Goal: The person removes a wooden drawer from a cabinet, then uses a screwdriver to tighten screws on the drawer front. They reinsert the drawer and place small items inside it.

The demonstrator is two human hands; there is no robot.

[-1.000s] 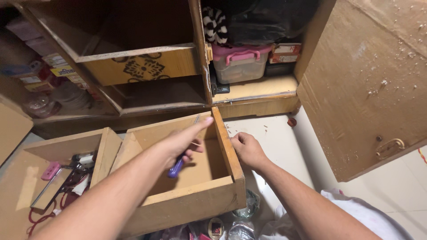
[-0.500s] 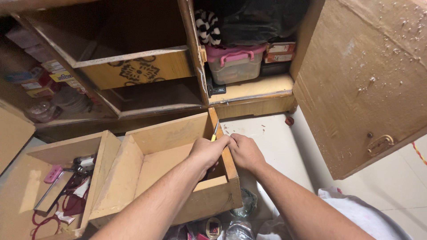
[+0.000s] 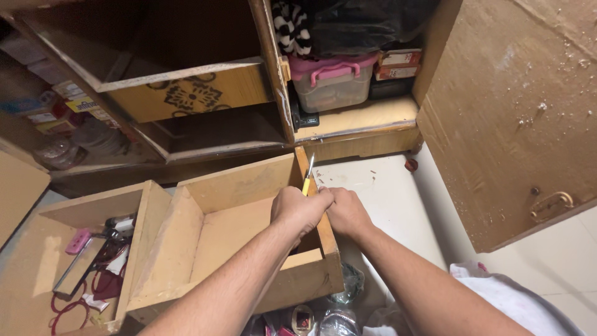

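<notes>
A bare wooden drawer point(image 3: 236, 186) lies on the floor in front of me. My left hand point(image 3: 298, 208) is closed around a small tool with a yellow handle and a thin metal tip point(image 3: 308, 174), which sticks up over the drawer's right side wall. My right hand point(image 3: 348, 211) presses against that same wall, touching my left hand. I cannot tell whether its fingers grip the wall or also the tool.
A second drawer point(image 3: 37, 274) with cords and small items sits to the left. The cabinet point(image 3: 273, 81) behind holds a patterned drawer front point(image 3: 193, 96), a pink-lidded plastic box point(image 3: 329, 78) and boxes. An open cabinet door point(image 3: 516, 118) stands at right. Clutter lies by the front edge.
My left hand has moved from inside the drawer to its right wall, joining my right hand there. The yellow-handled tool now sticks up above the wall.
</notes>
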